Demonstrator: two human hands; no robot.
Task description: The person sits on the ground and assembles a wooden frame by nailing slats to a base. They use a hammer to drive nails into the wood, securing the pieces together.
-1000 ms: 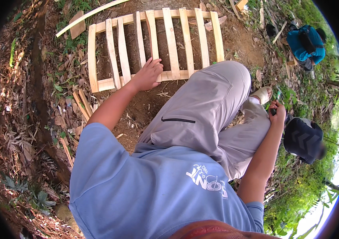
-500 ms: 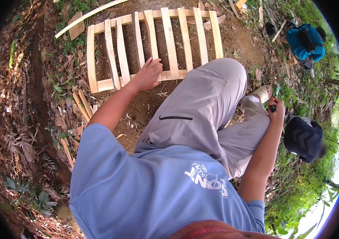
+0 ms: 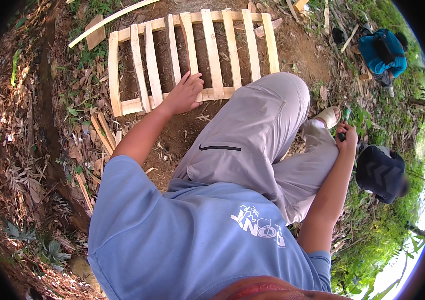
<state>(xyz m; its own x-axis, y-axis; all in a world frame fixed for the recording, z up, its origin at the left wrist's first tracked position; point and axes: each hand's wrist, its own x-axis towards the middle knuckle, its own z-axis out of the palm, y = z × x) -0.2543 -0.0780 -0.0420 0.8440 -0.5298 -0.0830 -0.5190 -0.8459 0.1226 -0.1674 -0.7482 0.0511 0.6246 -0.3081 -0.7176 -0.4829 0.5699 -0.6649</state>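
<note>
A frame of pale wooden slats (image 3: pixel 212 55) lies flat on bare earth in front of me. My left hand (image 3: pixel 185 93) rests on its near crosspiece, fingers spread over a slat, holding nothing. My right hand (image 3: pixel 346 139) hangs out to the right beside my bent knee, closed around a small dark tool handle (image 3: pixel 342 134); most of the tool is hidden. My grey trousers and blue shirt fill the middle of the view.
A long thin batten (image 3: pixel 112 19) and a short board offcut (image 3: pixel 95 32) lie at the frame's far left corner. Loose wood strips (image 3: pixel 103 133) lie on leaf litter to the left. Two other people (image 3: pixel 381 172) crouch at the right, one in teal (image 3: pixel 383 54).
My left hand stays on the frame's near crosspiece. My right hand has shifted slightly by my knee. The view has barely moved.
</note>
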